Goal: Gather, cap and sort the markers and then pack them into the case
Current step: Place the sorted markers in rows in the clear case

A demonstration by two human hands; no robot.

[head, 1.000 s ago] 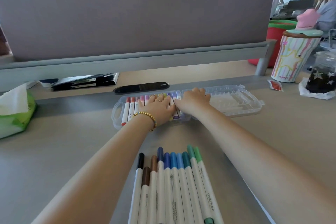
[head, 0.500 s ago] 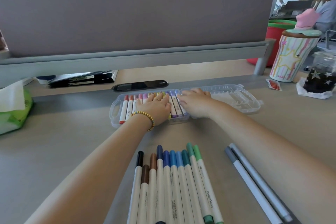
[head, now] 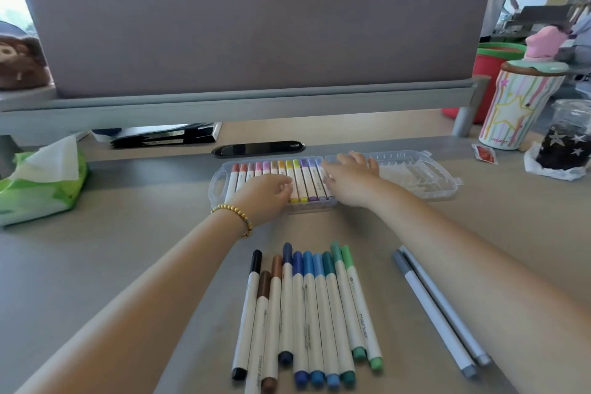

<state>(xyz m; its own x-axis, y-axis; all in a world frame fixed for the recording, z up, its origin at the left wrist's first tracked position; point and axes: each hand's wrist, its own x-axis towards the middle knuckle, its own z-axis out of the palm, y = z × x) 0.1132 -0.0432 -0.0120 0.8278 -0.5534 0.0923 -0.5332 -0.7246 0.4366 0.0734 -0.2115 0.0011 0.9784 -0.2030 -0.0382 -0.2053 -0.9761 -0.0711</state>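
Left hand [head: 267,193] rests curled on markers in the case [head: 220,184]; right hand [head: 350,176] lies spread flat beside it. Packed markers [head: 300,179] run front-to-back. Loose markers [head: 307,307] and two grey pens [head: 438,307] lie likewise on the surface [head: 128,259], nearer.

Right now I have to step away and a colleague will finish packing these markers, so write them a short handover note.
Left hand: open, fingers resting on the markers in the case.
Right hand: open, lying over the right end of that row, by the case's hinge.
Case: lies open on the desk; its left half holds the red-to-purple markers, and its clear right half shows none.
Done: warm colours are packed and everything visible is capped.
Left: pack the row of black, brown, blue and green markers near you and the two grey markers to their right, then shut the case.
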